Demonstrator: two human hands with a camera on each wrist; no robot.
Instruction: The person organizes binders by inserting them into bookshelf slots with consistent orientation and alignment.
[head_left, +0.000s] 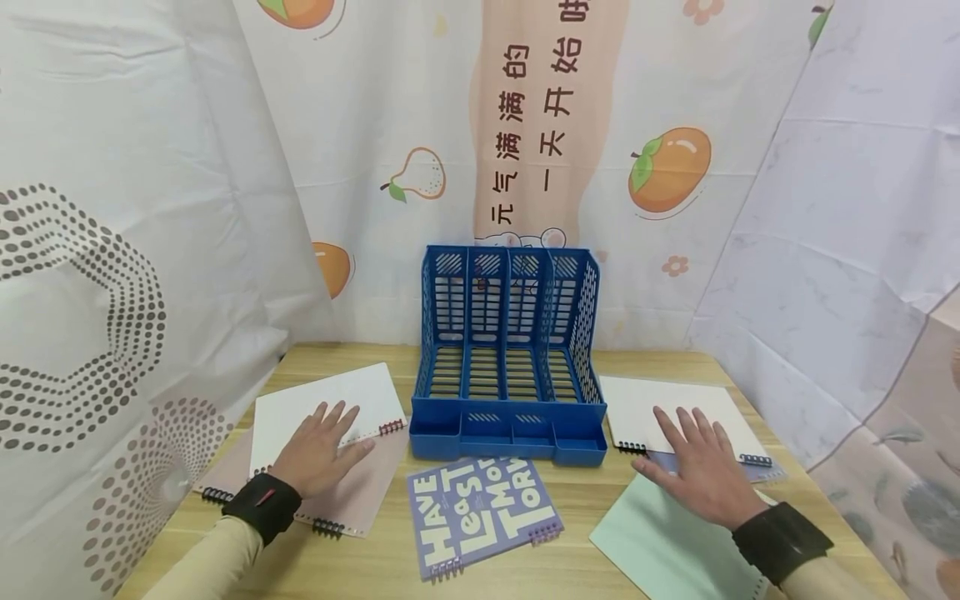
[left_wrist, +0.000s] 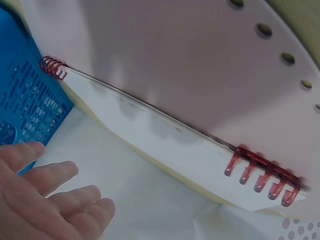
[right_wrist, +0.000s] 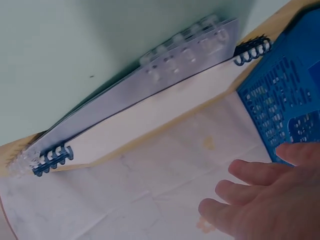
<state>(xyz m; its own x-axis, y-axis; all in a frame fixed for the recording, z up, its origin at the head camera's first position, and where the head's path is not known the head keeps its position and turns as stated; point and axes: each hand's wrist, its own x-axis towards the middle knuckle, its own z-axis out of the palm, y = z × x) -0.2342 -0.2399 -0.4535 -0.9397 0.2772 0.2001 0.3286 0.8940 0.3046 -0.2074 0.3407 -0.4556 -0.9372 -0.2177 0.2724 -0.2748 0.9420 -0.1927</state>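
left hand (head_left: 318, 450) and right hand (head_left: 701, 471) were spread, fingers straight, holding nothing, over a white notebook (head_left: 300, 404) and a green notebook (head_left: 667, 542) on wood-grain table (head_left: 577, 500); blue rack (head_left: 510, 410) stood farther back, before fruit-printed cloth (head_left: 352, 125).

Wood-grain table (head_left: 375, 575) before me, blue rack (head_left: 510, 433) upright at back centre. Lettered purple notebook (head_left: 483, 517) flat just in front of rack, nearer me. On my left, pink notebook (head_left: 360, 496), white notebook (head_left: 330, 388) lying across it. On my right, second white notebook (head_left: 637, 417), lavender notebook (right_wrist: 140, 92) and green notebook (head_left: 675, 542) overlapping, green nearest me.
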